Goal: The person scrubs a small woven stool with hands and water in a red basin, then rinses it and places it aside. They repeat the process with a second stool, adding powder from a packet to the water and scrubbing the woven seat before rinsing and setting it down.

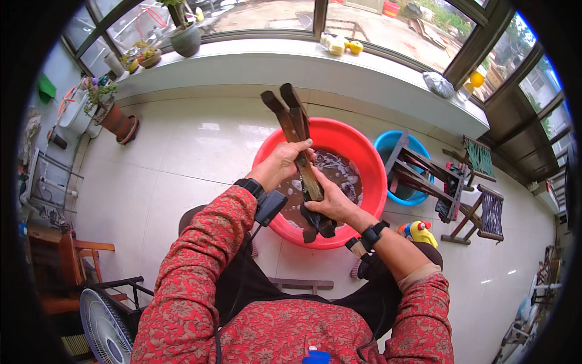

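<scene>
Both hands grip a bundle of dark wet wooden bars (pixel 287 125), which looks like a folded stool frame. My left hand (pixel 287 160) wraps around its middle. Lower down, my right hand (pixel 335 200) clasps the end nearer me, with the thumb across the wood. The bars slant over a large red plastic basin (pixel 376 175), their far ends reaching past its far rim. Brown, murky water (pixel 287 200) with patches of foam lies in the basin. The hands hide part of the bars, so I cannot tell whether the near ends touch the water.
Right of the basin stands a blue basin (pixel 386 136) with a wooden frame (pixel 416 175) across it. Beyond are folding stools with green (pixel 479 157) and dark (pixel 491 214) woven seats. A yellow bottle (pixel 423 234) stands near my right knee. An electric fan (pixel 107 323) is at lower left.
</scene>
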Motion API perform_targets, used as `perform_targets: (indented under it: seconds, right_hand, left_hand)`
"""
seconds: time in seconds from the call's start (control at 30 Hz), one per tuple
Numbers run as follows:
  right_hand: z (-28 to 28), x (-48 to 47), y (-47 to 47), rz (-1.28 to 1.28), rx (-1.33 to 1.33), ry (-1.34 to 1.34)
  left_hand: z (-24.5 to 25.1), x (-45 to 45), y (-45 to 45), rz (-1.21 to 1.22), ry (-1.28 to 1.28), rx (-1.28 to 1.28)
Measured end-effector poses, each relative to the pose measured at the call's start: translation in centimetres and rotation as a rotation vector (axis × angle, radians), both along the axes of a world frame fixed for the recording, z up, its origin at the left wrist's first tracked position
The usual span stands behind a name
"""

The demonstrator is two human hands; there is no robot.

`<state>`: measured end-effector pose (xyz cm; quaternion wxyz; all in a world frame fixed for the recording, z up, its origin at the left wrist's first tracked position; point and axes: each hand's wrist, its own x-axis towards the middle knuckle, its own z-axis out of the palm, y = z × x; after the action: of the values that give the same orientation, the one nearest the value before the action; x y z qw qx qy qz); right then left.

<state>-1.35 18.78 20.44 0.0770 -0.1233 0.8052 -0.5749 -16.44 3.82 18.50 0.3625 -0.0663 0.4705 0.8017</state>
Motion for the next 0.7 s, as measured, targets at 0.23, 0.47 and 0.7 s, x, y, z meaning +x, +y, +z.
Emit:
perform_targets:
  seconds: [0.23,0.47,0.7]
  right_hand:
    - [-0.5,-2.7,4.6,-0.164,0.084,0.060]
    - [-2.8,-1.7,15.6,-0.499,0.649,-0.200]
    - [-2.7,3.2,36.1,-1.158,0.457,-0.191]
  left_hand:
    - [-1.6,-1.1,-0.3,0.045,-0.054,0.012]
    - [-0.7,-1.2,-0.2,0.002,0.009,-0.069]
    - [1.4,-0.6,0.4,-0.044,-0.076,-0.103]
